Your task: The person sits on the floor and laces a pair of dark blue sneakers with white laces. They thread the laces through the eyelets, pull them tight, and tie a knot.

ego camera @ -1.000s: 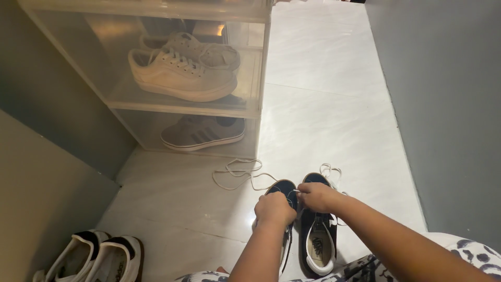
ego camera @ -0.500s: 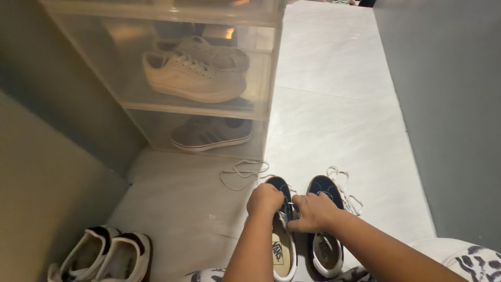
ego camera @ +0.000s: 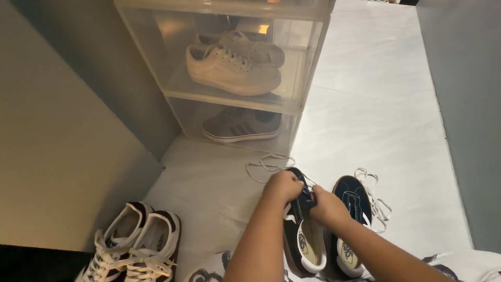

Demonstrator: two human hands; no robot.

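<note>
Two dark blue sneakers with white soles stand side by side on the pale tiled floor. My left hand and my right hand both grip the front of the left sneaker, pinching its white lace, which trails loose over the floor toward the shoe boxes. The right sneaker stands untouched beside my right wrist, its white lace piled loose on its far side.
Stacked clear plastic shoe boxes stand ahead, holding a white sneaker pair above and a grey striped sneaker below. A dark-and-white laced pair sits at the lower left by a grey wall. Another grey wall runs on the right.
The view has swung left, so everything sits further right in the frame. My hands have closed together on the front of the left sneaker, and the trailing lace lies shorter on the floor.
</note>
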